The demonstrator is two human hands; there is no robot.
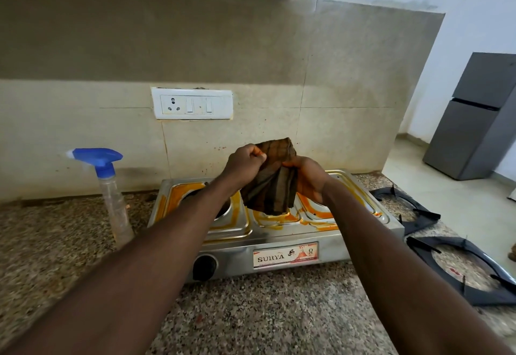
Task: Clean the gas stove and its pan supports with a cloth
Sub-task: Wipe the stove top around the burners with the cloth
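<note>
Your left hand (245, 163) is closed into a near fist, thumb and curled fingers pinching the upper left edge of the brown striped cloth (269, 189), and your right hand (308, 178) grips the cloth's right side, with its fingers wrapped round a gathered fold. The cloth hangs between your two hands, its top corner standing up above your knuckles and its lower end dropping toward the middle of the two-burner stainless-steel gas stove (332, 248); whether that end touches the steel you cannot tell from here. Both hands are held above the stove top, which is streaked with orange stains around its burner wells, and a black knob shows on its front panel beside the label. The two black metal pan supports (418, 224) (487, 298) lie off the stove on the speckled granite counter (251, 312), to your right, well apart from your hands. A clear plastic spray bottle with a blue trigger head (114, 201) stands upright just left of the stove. A white socket plate (192, 103) sits on the beige tiled wall behind, and a grey fridge (474, 120) stands far right
</note>
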